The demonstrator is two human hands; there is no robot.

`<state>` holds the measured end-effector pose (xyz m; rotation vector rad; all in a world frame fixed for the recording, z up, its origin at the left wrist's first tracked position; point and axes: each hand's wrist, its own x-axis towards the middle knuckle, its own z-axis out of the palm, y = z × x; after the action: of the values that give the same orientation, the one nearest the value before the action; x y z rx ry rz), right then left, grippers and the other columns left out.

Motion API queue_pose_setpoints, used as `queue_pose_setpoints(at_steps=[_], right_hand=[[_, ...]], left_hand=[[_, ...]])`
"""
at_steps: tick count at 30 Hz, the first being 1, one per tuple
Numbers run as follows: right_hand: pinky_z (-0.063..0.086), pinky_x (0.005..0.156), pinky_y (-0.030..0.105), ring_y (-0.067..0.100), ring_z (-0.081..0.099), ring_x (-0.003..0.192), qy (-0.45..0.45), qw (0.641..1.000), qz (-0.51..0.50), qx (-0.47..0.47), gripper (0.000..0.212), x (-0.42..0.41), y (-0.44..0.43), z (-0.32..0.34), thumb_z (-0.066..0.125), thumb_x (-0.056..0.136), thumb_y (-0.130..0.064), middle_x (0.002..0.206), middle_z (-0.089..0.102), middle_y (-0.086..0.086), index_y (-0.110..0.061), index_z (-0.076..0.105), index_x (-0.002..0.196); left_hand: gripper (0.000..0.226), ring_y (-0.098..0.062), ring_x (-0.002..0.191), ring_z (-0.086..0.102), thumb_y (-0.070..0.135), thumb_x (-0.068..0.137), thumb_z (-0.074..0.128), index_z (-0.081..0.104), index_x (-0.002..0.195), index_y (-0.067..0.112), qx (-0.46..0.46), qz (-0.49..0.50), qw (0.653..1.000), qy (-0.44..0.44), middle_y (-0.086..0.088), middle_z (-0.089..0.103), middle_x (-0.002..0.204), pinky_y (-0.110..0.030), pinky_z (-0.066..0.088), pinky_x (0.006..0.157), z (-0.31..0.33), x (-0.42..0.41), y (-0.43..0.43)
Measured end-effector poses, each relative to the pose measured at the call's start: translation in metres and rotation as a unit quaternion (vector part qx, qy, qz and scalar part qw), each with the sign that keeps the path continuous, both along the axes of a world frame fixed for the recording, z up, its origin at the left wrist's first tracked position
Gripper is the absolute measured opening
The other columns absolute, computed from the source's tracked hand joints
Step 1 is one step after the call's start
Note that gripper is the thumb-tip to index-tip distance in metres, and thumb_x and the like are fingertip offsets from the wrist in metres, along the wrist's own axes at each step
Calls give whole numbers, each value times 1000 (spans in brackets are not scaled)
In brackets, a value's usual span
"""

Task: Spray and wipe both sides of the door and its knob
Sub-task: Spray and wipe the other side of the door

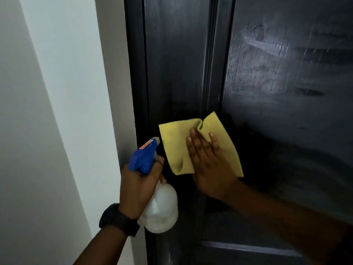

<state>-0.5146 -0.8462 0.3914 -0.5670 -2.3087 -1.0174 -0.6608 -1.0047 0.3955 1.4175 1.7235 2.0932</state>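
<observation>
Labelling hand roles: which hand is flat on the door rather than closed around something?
The right hand, fingers spread flat, pressing the yellow cloth on the black door. The left hand, with the wristwatch, wraps the spray bottle.

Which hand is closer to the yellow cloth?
The right. The right hand lies flat on the cloth, pressing it against the door. The left hand is just left of it and lower, gripping the spray bottle, not touching the cloth.
</observation>
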Motion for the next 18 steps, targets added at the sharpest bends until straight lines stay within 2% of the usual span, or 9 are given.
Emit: queue_pose_setpoints(at_steps=[3,5,7,8,10,12,14,16,18], right_hand=[[0,120,56,38,18,144,-40,999,-2,-17,93,5,-5,-45,63,76,-38,156,17,26,7,27,149],[-3,120,54,35,25,141,-78,996,-13,-42,93,13,-6,-67,65,74,-40,155,24,24,5,30,148],[-4,121,53,32,24,143,-68,995,-23,-69,92,16,-6,-79,60,77,-41,158,16,23,3,28,150],[-4,121,52,32,21,144,-48,995,-16,-82,91,13,-12,-86,55,78,-42,160,8,23,3,24,151],[-5,120,52,30,14,148,-6,992,-22,-120,93,3,-16,-90,49,80,-45,162,-5,22,1,15,153],[-5,120,52,30,6,149,51,991,-22,-123,98,-8,-18,-88,50,78,-47,162,-7,20,0,9,154],[-4,121,52,30,4,150,98,989,-8,-113,102,-15,-16,-74,54,76,-46,162,-3,19,-1,7,154],[-4,121,53,31,3,151,126,988,8,-94,102,-22,-11,-42,58,74,-42,162,0,19,-2,9,154],[-3,120,55,32,4,151,169,982,17,-84,100,-27,-8,4,60,74,-37,161,3,21,0,13,154]], left_hand=[[18,-3,65,66,19,89,75,66,76,12,10,14,1000,4,9,70,63,-6,45,67,2,3,2],[13,-6,66,67,7,92,70,67,79,7,-1,22,1000,6,1,70,64,-8,46,71,-1,-2,4],[19,-10,64,67,3,94,67,66,75,3,-8,9,1000,26,-7,68,60,-7,46,72,1,-2,5],[20,-10,64,67,5,94,69,66,74,7,-12,8,999,30,-4,68,60,-7,46,72,-1,-1,3],[18,1,68,67,14,88,73,63,78,25,9,18,999,46,17,70,66,-4,45,70,5,4,5],[17,13,70,63,32,77,73,57,82,35,37,35,998,45,36,65,70,-1,44,67,11,6,3],[15,9,68,65,48,72,68,62,78,36,29,29,998,41,28,68,67,-7,48,68,14,6,2],[12,6,69,65,40,75,78,67,73,37,3,23,1000,12,14,70,66,-17,48,71,14,4,2],[24,9,72,64,44,65,81,62,81,40,11,29,999,-24,18,69,70,-16,45,69,21,3,5]])
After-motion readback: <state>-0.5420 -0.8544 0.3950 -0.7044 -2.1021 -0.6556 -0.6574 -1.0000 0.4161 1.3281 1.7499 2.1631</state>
